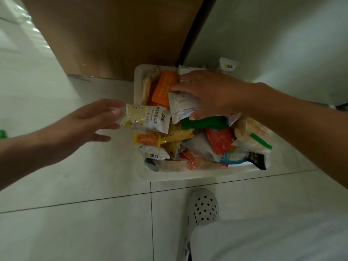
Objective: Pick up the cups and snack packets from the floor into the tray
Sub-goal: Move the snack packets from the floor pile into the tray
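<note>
A white tray point(169, 175) stands on the tiled floor, heaped with several snack packets. My right hand point(212, 93) reaches over the tray's far half and grips a white printed packet point(181, 106), thumb under it and fingers across the top. My left hand point(90, 123) is stretched out at the tray's left side, its straight fingertips at the end of a white-and-yellow packet point(148, 119) that overhangs the rim. An orange packet point(164, 87) lies under my right fingers and a green one point(205, 123) below the thumb. No cup is in sight.
A brown panel point(113, 38) rises right behind the tray, and a pale wall point(273, 44) at the right. One white packet point(227, 65) sits beyond the tray's far corner. A green object point(2, 133) shows at the left edge. My foot in a white perforated clog point(204, 206) is near.
</note>
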